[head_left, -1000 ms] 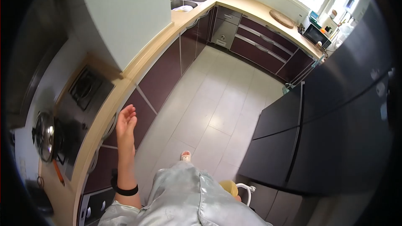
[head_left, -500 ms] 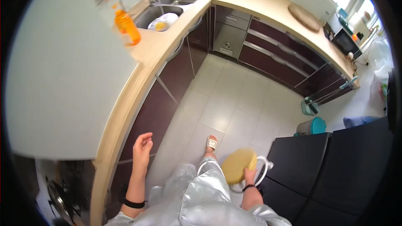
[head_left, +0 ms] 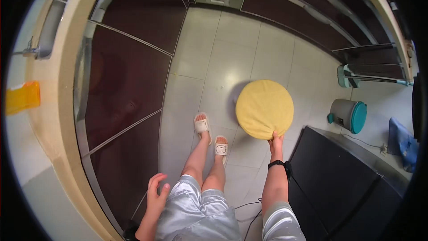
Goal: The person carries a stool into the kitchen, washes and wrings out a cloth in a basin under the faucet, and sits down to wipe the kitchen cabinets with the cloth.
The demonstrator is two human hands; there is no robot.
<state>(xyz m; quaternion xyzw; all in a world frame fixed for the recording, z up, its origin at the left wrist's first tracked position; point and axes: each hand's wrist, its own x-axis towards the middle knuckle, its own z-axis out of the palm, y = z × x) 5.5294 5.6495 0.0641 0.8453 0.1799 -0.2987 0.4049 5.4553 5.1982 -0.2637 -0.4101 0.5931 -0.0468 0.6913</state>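
A stool with a round yellow cloth-covered seat [head_left: 265, 108] is in front of me, right of the middle of the view. My right hand [head_left: 276, 140] grips the near edge of the seat, thumb on top. The stool's legs are hidden under the seat, and I cannot tell whether they touch the floor. My left hand [head_left: 157, 193] hangs beside my left thigh, fingers loosely curved and apart, with nothing in it. Nearest to that hand is the dark cabinet front [head_left: 120, 107].
Pale floor tiles [head_left: 232, 58] lie around my slippers [head_left: 202, 126]. A light countertop [head_left: 67, 120] with an orange bottle [head_left: 24, 97] runs along the left. On the right are a black cabinet [head_left: 343, 178], a grey bin with teal lid [head_left: 347, 115] and a mop [head_left: 379, 78].
My right hand has swung the stool forward, away from my side, its seat now facing up. My view has tilted down to the floor. My left hand stays free.
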